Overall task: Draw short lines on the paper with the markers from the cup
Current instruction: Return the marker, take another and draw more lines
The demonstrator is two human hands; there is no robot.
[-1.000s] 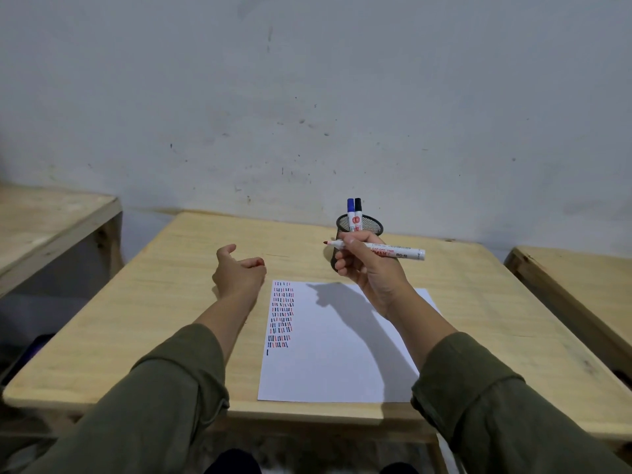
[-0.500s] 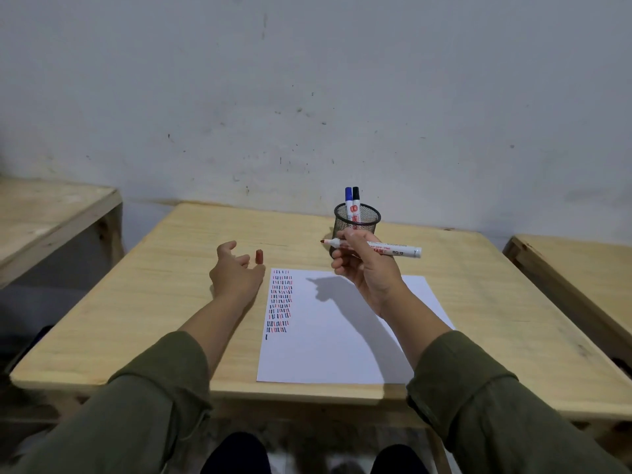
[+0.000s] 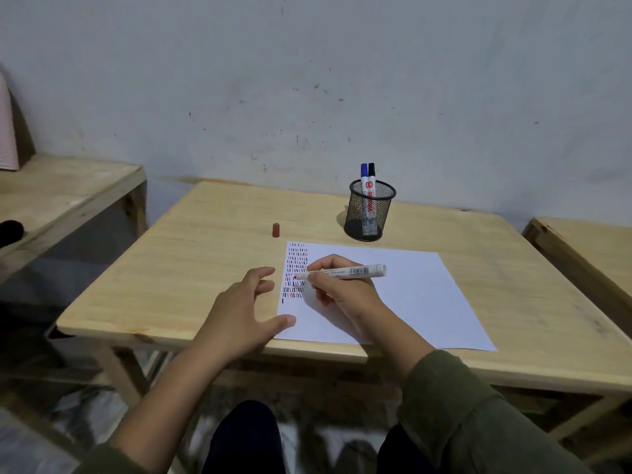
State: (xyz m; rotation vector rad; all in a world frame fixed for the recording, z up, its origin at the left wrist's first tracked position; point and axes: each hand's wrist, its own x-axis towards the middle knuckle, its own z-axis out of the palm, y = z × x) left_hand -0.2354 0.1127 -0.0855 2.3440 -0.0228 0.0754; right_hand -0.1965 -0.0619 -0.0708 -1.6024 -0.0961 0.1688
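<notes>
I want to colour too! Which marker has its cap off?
The marker in the right hand, tip at the paper. Its red cap stands on the table. The two in the cup are capped.

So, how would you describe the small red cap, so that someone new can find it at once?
Start at the black mesh cup at the far side of the wooden table. Look left of it, just beyond the far left corner of the paper. The red cap stands there alone on bare wood, the only small red thing, touched by neither hand.

Dim, even light — soft shadows, blurred lower edges, wide-angle bowing.
</notes>
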